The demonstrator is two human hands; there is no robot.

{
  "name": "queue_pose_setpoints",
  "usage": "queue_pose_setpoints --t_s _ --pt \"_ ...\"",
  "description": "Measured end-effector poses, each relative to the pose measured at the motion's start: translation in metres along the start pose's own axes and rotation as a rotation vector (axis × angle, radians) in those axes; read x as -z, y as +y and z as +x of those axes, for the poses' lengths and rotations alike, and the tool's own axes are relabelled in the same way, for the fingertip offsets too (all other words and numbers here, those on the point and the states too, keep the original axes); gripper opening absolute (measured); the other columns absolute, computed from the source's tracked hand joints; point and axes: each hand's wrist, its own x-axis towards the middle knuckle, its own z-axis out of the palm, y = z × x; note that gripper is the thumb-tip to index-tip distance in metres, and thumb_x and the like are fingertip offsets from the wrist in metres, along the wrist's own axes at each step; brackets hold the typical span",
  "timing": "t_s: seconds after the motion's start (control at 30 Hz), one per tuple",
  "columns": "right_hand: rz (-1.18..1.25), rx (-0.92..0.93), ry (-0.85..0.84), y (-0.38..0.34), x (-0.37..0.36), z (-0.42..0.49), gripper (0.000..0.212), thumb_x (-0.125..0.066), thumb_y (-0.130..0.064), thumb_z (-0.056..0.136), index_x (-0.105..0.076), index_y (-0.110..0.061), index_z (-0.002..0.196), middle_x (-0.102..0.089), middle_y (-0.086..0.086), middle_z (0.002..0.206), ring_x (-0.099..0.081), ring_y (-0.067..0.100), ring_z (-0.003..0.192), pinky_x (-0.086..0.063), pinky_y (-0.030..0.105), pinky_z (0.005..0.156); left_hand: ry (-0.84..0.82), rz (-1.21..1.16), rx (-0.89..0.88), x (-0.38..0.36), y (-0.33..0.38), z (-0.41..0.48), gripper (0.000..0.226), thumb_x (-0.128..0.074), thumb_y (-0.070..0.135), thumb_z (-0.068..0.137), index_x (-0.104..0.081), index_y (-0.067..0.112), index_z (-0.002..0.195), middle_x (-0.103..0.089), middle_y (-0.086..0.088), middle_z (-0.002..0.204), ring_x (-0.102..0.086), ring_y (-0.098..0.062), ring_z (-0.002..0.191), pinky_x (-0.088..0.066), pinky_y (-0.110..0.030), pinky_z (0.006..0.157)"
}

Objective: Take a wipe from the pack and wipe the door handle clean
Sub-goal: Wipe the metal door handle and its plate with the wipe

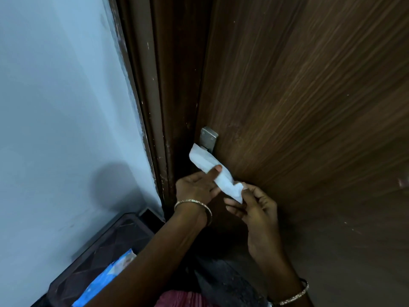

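Observation:
A white wipe is draped along the metal door handle, whose back plate shows on the brown wooden door. My left hand presses the wipe against the lever with its index finger on top. My right hand pinches the lower right end of the wipe between thumb and fingers. The lever itself is hidden under the wipe. The blue wipe pack lies at the lower left, partly covered by my left forearm.
A dark brown door frame runs beside a pale blue wall. A dark patterned stool or table under the pack stands against the wall at lower left.

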Motion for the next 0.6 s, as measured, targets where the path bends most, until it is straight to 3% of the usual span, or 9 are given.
queue_pose_setpoints --t_s 0.1,0.6 --pt "-0.007 0.002 0.04 -0.002 0.003 0.002 0.021 -0.057 -0.02 0.099 -0.073 -0.009 0.103 -0.077 0.012 0.095 -0.075 0.026 0.082 -0.06 0.036 0.072 -0.046 0.0 0.032 -0.003 -0.012 -0.008 0.027 -0.078 0.005 0.08 -0.069 -0.01 0.1 -0.076 -0.02 0.088 -0.077 -0.023 0.075 -0.059 -0.024 0.058" --pt "-0.094 0.024 -0.037 0.006 0.025 -0.008 0.019 -0.055 -0.011 0.099 -0.074 -0.011 0.097 -0.077 0.011 0.088 -0.072 0.016 0.077 -0.057 0.03 0.07 0.044 0.049 -0.108 0.007 0.033 0.014 0.022 -0.079 0.011 0.082 -0.068 -0.004 0.092 -0.073 -0.012 0.086 -0.074 -0.014 0.063 -0.059 -0.023 0.054"
